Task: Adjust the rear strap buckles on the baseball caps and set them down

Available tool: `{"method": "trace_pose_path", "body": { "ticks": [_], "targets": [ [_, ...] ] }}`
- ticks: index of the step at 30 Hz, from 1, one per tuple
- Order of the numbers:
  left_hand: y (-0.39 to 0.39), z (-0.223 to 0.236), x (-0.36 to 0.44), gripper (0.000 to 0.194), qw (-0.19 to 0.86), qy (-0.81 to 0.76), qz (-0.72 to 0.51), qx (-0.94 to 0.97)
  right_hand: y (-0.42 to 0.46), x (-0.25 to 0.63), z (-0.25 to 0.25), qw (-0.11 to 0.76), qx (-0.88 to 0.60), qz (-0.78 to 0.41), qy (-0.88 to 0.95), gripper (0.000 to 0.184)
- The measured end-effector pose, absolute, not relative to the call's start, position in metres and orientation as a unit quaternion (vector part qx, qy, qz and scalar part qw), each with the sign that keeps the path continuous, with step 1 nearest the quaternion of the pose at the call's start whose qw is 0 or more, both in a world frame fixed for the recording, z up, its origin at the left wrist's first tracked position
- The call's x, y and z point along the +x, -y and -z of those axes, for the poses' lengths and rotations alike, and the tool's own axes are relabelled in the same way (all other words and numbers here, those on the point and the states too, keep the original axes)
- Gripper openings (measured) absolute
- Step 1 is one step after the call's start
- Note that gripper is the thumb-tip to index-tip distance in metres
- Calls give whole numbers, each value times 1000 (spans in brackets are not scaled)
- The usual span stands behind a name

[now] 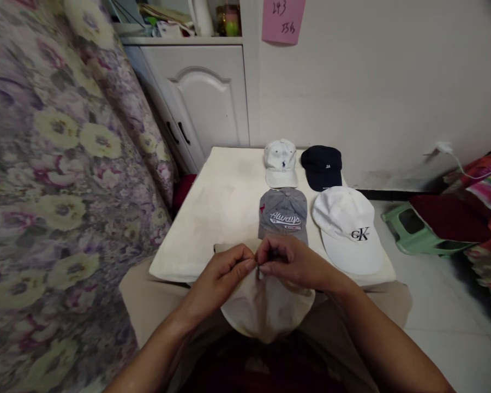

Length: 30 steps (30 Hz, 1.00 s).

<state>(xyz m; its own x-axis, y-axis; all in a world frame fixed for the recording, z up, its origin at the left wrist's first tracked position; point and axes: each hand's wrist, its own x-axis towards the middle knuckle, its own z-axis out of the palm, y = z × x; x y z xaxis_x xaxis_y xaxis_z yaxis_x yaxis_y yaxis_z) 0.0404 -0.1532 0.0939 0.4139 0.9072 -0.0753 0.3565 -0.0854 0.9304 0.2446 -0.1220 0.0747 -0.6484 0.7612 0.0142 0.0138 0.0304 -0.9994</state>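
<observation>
A beige cap (270, 311) lies over my lap at the near edge of the table, its crown toward me. My left hand (231, 268) and my right hand (292, 263) meet at its far side, thumbs and forefingers pinched together on the cap. A small dark bit shows between the fingertips; its kind is hidden. Just beyond my right hand sits a grey cap (284, 213) with "Always" lettering, its lower part covered by the hand. To the right of it is a white cap (346, 226) with black letters.
Behind these stand a pale cap (281, 164) with a small dark emblem and a navy cap (323, 166). All rest on a cream-covered table (196, 218). A floral curtain (65, 207) hangs at left, a white cabinet (204, 103) stands behind, and a green stool (405, 226) is at right.
</observation>
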Motion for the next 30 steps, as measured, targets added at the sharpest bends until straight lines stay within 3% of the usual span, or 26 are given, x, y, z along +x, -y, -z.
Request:
{"method": "trace_pose_path", "body": {
  "ticks": [3, 12, 26, 30],
  "targets": [
    [152, -94, 40, 29, 510, -458, -278, 673, 121, 245, -73, 298, -274, -664, 629, 12],
    [150, -88, 40, 29, 522, -458, -278, 664, 130, 243, -79, 298, -346, -518, 723, 18],
    [152, -85, 43, 30, 495, -454, -278, 687, 136, 235, -77, 321, -378, -441, 748, 23],
    [150, -83, 40, 30, 514, -453, -291, 668, 135, 238, -75, 331, -358, -469, 736, 23]
  ]
}}
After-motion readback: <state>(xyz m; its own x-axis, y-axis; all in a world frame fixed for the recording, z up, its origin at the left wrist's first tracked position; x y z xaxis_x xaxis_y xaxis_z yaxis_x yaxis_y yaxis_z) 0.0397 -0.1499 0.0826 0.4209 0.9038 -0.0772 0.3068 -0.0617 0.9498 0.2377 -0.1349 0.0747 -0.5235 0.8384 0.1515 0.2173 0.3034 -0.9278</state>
